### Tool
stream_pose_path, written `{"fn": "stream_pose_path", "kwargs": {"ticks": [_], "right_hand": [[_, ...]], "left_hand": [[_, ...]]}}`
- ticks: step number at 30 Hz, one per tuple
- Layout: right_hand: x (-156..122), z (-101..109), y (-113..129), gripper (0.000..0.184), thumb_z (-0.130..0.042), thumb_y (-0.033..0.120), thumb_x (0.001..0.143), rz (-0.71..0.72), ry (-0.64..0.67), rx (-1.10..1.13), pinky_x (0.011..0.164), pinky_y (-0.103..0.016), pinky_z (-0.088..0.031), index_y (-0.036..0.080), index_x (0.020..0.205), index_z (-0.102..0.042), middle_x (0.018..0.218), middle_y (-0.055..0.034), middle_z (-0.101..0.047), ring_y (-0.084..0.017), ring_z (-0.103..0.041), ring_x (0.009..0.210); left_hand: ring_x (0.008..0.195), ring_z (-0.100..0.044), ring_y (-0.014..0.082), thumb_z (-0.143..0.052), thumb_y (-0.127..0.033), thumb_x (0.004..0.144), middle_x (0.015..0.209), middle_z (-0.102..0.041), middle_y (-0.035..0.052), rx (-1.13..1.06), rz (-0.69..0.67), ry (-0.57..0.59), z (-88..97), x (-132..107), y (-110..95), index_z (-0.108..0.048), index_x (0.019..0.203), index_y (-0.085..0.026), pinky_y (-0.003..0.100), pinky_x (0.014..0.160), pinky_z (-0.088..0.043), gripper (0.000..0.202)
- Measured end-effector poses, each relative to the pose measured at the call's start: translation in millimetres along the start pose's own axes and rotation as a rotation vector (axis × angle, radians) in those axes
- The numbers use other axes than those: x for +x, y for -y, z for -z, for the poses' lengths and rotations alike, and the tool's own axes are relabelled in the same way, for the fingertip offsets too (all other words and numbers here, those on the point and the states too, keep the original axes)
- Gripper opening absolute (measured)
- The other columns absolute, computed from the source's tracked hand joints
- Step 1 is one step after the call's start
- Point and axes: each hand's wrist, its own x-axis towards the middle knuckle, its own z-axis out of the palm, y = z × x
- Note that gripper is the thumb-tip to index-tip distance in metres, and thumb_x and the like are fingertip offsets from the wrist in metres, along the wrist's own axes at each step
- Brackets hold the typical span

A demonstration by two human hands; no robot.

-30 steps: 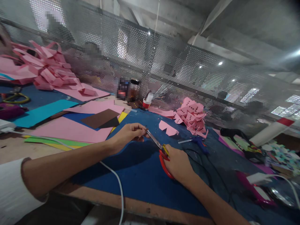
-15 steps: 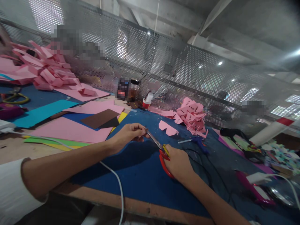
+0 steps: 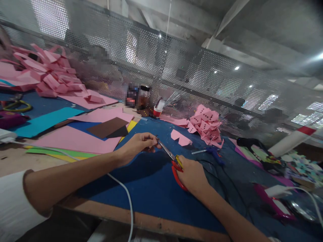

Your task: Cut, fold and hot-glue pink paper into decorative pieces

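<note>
My right hand is closed round the red and yellow handles of a pair of scissors. The metal blades point up and left, with their tips at the fingers of my left hand. Those left fingers are pinched together; whatever sits between them is too small to make out. Beyond the scissors, a notched pink paper piece lies flat on the blue table surface. Behind it is a heap of pink paper pieces with dark dots.
Coloured sheets are spread on the left, below a pile of folded pink strips. A blue glue gun with a dark cord lies right. A white cable crosses the front edge. A red-and-white cup stands at the back.
Almost nothing differs. Both hands and the scissors stay in nearly the same place.
</note>
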Motion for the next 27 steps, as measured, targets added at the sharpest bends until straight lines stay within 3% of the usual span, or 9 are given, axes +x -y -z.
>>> {"fn": "stream_pose_path", "kwargs": {"ticks": [20,27], "right_hand": [[2.7,-5.2,-5.7,0.021,-0.049,0.041,0.092,-0.002,0.027,0.009,0.054,-0.029,-0.018,0.022,0.089,-0.057,0.074,-0.0033,-0.071,-0.019,-0.066,0.065],[2.4,-5.7,-3.5,0.021,-0.044,0.039,0.094,-0.009,-0.01,0.081,0.057,-0.028,-0.024,0.022,0.095,-0.054,0.089,-0.0035,-0.069,-0.02,-0.067,0.072]], "left_hand": [[0.068,-0.058,0.0115,-0.066,-0.038,0.083,0.091,-0.073,0.0086,0.012,0.032,-0.005,0.9,0.1,-0.5,-0.06,0.09,-0.015,0.028,0.069,-0.047,0.025],[0.068,-0.059,0.0115,-0.067,-0.04,0.082,0.09,-0.073,0.0072,-0.017,0.006,-0.021,1.2,-0.5,-0.5,-0.059,0.088,-0.016,0.027,0.069,-0.046,0.026]]}}
